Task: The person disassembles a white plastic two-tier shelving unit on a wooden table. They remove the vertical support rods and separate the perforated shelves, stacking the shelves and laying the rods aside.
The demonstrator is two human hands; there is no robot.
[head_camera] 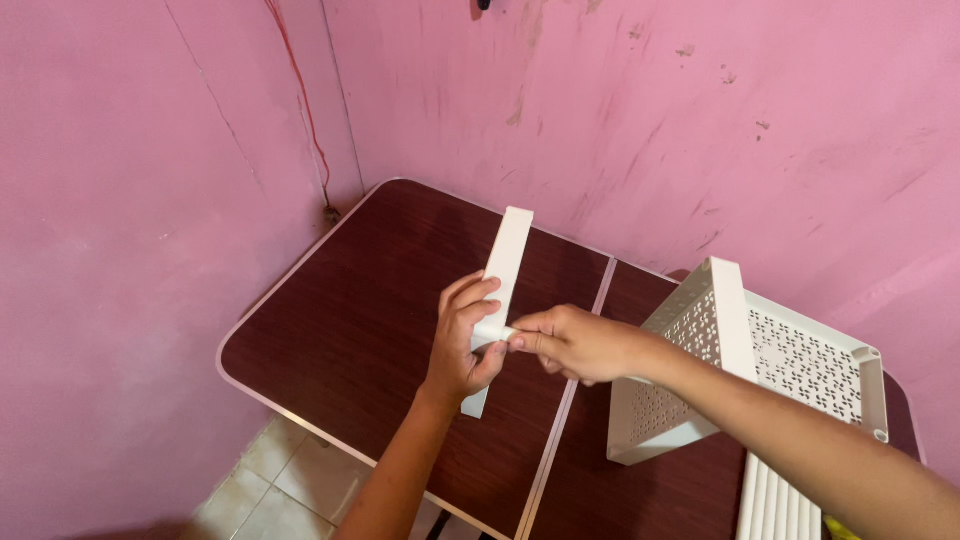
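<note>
My left hand [463, 340] grips a long white plastic bar [505, 256] around its middle, holding it slanted above the dark brown table [340, 330]. My right hand [572, 343] pinches the bar's edge right beside the left fingers, thumb and forefinger closed on it. The bar's lower end shows below my left palm. A white perforated plastic basket [800, 360] stands tipped on its side just right of my right forearm.
The folding table has a pale rim and a centre seam [570, 400], pushed into a corner of pink walls [150, 200]. A white slatted plastic panel [775, 500] lies at the lower right. Tiled floor [270, 490] shows below the table's left edge.
</note>
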